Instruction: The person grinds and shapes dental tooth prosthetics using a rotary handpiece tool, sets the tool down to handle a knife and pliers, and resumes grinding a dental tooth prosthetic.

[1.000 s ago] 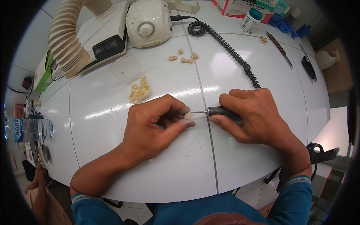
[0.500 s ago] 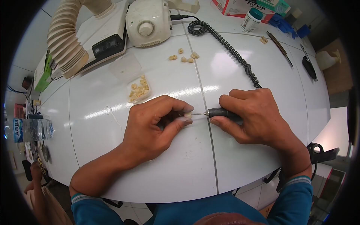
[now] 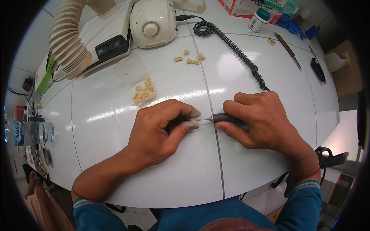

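Between the thumb and fingertips of my left hand (image 3: 160, 127) is a small cream dental crown (image 3: 194, 120), mostly covered by the fingers. My right hand (image 3: 258, 120) grips a black rotary handpiece (image 3: 227, 117), pointing left. Its thin metal bur reaches the crown at my left fingertips. A coiled black cord (image 3: 235, 48) runs from near my right hand to a cream control unit (image 3: 152, 25) with a round dial. Beyond my left hand lies an open clear plastic box (image 3: 143, 91) holding several tooth-coloured pieces. More tooth-coloured pieces (image 3: 189, 61) lie loose on the table.
A ribbed suction hose (image 3: 69, 42) arches at the upper left. At the upper right are a white jar with a green lid (image 3: 259, 21), a face mask box (image 3: 246, 9), a slim brown tool (image 3: 287, 50) and a black-handled tool (image 3: 317, 69). Another person's hands (image 3: 34, 181) show at lower left.
Both hands stay nearly in place, with a slight shift of the crown and bur at my left fingertips. The other person's hands at the lower left have moved.
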`<action>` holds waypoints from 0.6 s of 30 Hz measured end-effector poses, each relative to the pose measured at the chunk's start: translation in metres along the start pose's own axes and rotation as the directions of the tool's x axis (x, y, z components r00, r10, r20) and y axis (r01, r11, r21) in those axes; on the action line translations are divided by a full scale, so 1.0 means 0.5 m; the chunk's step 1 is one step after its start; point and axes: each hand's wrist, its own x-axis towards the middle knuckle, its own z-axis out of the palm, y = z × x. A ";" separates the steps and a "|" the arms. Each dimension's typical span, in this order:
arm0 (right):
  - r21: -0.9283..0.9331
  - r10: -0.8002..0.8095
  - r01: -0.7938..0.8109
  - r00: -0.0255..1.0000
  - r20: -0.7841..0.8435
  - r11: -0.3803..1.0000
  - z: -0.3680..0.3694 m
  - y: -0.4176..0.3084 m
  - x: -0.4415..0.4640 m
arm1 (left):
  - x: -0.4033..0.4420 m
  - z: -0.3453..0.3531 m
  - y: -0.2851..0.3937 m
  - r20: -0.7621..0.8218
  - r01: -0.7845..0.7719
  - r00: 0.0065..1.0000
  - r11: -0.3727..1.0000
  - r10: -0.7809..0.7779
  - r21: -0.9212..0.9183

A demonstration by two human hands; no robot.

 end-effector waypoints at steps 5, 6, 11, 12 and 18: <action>-0.016 -0.015 0.016 1.000 0.026 1.000 -0.004 -0.002 0.000 | 0.001 0.000 0.006 -0.001 0.003 1.000 1.000 -0.003 0.012; -0.014 -0.016 0.016 0.999 0.028 1.000 -0.005 -0.001 0.001 | 0.001 0.001 0.006 -0.006 0.005 1.000 1.000 -0.005 0.009; 0.018 -0.016 0.017 0.999 -0.042 1.000 0.004 0.007 -0.001 | 0.001 0.000 0.009 -0.011 0.033 0.999 0.999 -0.033 -0.004; 0.013 -0.014 0.014 0.999 -0.032 1.000 0.004 0.007 -0.001 | 0.001 0.001 0.008 -0.015 0.034 0.999 0.999 -0.034 -0.013; 0.001 -0.006 0.006 1.000 0.004 1.000 0.000 0.007 0.002 | 0.000 0.002 0.002 -0.021 0.030 0.999 0.999 -0.030 -0.040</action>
